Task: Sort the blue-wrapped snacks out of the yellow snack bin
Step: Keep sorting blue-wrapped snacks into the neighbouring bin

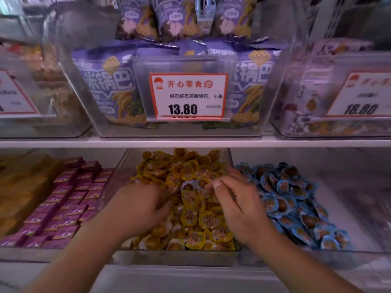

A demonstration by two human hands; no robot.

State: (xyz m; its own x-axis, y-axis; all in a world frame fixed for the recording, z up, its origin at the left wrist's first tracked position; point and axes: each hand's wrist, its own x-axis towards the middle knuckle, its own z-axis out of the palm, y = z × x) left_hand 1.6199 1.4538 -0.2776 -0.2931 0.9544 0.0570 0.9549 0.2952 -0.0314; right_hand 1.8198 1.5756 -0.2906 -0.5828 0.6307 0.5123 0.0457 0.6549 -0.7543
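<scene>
Both hands in yellow snack bin (175,258), lower shelf. Left hand (139,205) fingers curled into yellow packs, digging; grip on anything: cannot tell. Right hand (237,199) pinches pale-blue-wrapped snack (193,185) lying mid-pile. Step: picking out stray. Next, likely: lift clear, carry right to blue-snack bin (359,235) beside. Behind, upper shelf: price tag (188,96).

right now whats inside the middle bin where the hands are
The middle bin holds a heap of yellow-wrapped snacks and one pale blue-wrapped snack near the right hand. Whatever lies under the left hand is hidden.
</scene>
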